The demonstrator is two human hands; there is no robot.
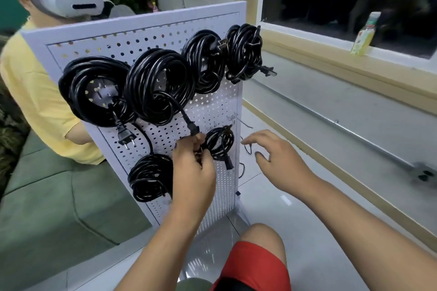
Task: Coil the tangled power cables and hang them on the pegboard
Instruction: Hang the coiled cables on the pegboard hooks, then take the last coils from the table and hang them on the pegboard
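A left hand [194, 172] grips the small coiled power cable [220, 143] low on the white pegboard [142, 40]. The right hand [276, 160] hovers beside it, fingers spread.

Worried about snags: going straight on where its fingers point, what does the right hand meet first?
The right hand probably meets the pegboard edge, then the small coil; depth is unclear.
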